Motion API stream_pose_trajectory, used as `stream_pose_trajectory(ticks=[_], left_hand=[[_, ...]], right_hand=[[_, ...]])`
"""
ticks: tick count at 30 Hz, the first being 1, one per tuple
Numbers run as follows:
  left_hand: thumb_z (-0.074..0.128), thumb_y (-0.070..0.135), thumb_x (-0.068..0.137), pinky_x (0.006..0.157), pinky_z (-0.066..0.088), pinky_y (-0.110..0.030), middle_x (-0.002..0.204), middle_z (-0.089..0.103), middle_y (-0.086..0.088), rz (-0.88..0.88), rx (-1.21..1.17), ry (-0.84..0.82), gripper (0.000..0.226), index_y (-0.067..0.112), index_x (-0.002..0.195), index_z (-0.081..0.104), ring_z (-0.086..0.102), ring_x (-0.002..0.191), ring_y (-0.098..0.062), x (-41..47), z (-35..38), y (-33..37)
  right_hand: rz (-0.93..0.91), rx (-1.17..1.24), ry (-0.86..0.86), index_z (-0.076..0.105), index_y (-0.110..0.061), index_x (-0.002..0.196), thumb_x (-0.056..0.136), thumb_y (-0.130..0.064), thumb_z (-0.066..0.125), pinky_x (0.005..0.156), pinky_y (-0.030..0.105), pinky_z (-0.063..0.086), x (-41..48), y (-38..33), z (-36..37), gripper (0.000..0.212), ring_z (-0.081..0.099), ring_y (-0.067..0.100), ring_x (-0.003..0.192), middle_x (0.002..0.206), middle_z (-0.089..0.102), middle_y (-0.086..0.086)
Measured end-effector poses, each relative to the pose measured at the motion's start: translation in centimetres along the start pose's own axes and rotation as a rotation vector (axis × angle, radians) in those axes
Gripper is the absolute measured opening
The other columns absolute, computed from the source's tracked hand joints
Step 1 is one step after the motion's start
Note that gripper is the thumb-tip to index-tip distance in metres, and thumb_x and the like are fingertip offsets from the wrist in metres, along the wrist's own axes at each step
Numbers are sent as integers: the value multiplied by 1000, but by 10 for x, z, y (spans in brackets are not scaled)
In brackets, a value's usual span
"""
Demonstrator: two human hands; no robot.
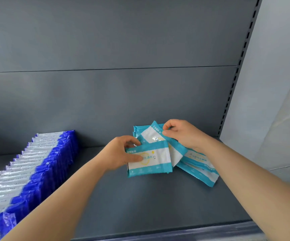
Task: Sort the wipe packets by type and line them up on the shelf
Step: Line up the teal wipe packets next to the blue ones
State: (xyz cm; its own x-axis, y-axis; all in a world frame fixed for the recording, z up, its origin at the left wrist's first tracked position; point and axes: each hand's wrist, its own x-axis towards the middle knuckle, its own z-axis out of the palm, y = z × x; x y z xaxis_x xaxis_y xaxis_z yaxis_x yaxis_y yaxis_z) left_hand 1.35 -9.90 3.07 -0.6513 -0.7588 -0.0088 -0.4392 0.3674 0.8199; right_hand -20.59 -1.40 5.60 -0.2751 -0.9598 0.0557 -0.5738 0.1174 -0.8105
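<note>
Two bare forearms closest, in from 7 and 4 o'clock over grey shelf (pixel 140 206). Left hand (pixel 118 153) at centre: fingers curled, thumb across the front, gripping teal-and-white wipe packet (pixel 151 159), upright, long edge level. Right hand (pixel 182 133) at 1 o'clock of it: thumb and forefinger pinching top edge of second teal packet (pixel 158 136), tilted, just behind the first. More teal packets (pixel 198 167) overlapped at 4 o'clock of the hands, flat on shelf. Row of blue-and-white packets (pixel 36 164) standing on edge at 8 o'clock, running back toward rear panel (pixel 123 49). Slotted upright (pixel 236 80) at 2 o'clock.
</note>
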Motion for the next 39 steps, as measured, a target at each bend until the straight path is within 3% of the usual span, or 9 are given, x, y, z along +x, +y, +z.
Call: stream_pose_trajectory(ticks=[5, 11, 17, 22, 24, 27, 30, 34, 39], left_hand=[[91, 18, 61, 68, 56, -22, 106, 60, 17, 9, -41, 163, 64, 26, 112, 53, 61, 90, -2, 4, -3, -2], [90, 30, 61, 73, 59, -37, 85, 74, -2, -21, -41, 114, 39, 26, 94, 69, 71, 73, -17, 7, 11, -16], [78, 32, 78, 45, 37, -10, 75, 63, 9, 38, -2, 196, 28, 22, 85, 53, 56, 57, -4, 13, 29, -21], [74, 33, 82, 72, 55, -29, 101, 66, 12, 39, -18, 219, 38, 27, 112, 52, 66, 86, -9, 22, 38, -32], [76, 33, 80, 70, 54, -26, 94, 68, 13, 28, -28, 261, 30, 25, 103, 58, 66, 81, -6, 27, 38, -32], [79, 28, 78, 54, 46, -13, 84, 69, 12, 12, -90, 292, 24, 18, 89, 60, 63, 65, 2, 34, 41, -28], [81, 31, 75, 50, 44, -16, 79, 67, 11, 0, -77, 339, 27, 18, 83, 59, 61, 60, -1, 42, 47, -24], [75, 54, 72, 53, 37, -28, 83, 60, 9, -37, 207, 439, 40, 23, 77, 51, 55, 66, -10, 54, 55, -22], [60, 68, 76, 61, 38, -31, 95, 50, 6, -95, 431, 465, 54, 20, 95, 44, 52, 78, -18, 59, 64, -18]], right_hand=[[-24, 57, -131, 67, -22, 88, 89, -21, 66, 79, 35, 52, -2, -10, 3, 2, 66, 13, 78, 93, 74, 2], [-31, -11, -160, 67, -26, 91, 89, -21, 66, 91, 21, 46, -3, -10, 10, 6, 64, -2, 89, 97, 70, -11], [-43, -91, -283, 52, -22, 134, 82, -2, 71, 83, -2, 38, -8, 2, 17, 59, 47, -6, 116, 125, 54, -17], [-31, -46, -230, 49, -20, 137, 88, 1, 60, 107, 22, 39, -1, 12, 11, 55, 49, 6, 126, 138, 53, -4], [48, -157, -139, 45, -18, 139, 87, -8, 65, 108, 29, 38, -1, 22, -5, 57, 49, 12, 127, 142, 49, 1], [247, -474, -134, 38, -19, 144, 79, -28, 74, 106, 33, 40, -6, 43, -29, 75, 47, 18, 129, 146, 43, 2], [415, -597, -224, 45, -20, 138, 72, -39, 79, 98, 33, 46, -15, 57, -39, 77, 54, 18, 119, 137, 52, 0], [455, -471, -207, 63, -17, 94, 65, -37, 85, 66, 26, 51, -19, 67, -45, 42, 67, 13, 79, 92, 71, -3], [475, -304, -161, 63, -18, 96, 67, -23, 86, 73, 40, 61, -22, 79, -59, 37, 73, 15, 75, 93, 74, -3]])
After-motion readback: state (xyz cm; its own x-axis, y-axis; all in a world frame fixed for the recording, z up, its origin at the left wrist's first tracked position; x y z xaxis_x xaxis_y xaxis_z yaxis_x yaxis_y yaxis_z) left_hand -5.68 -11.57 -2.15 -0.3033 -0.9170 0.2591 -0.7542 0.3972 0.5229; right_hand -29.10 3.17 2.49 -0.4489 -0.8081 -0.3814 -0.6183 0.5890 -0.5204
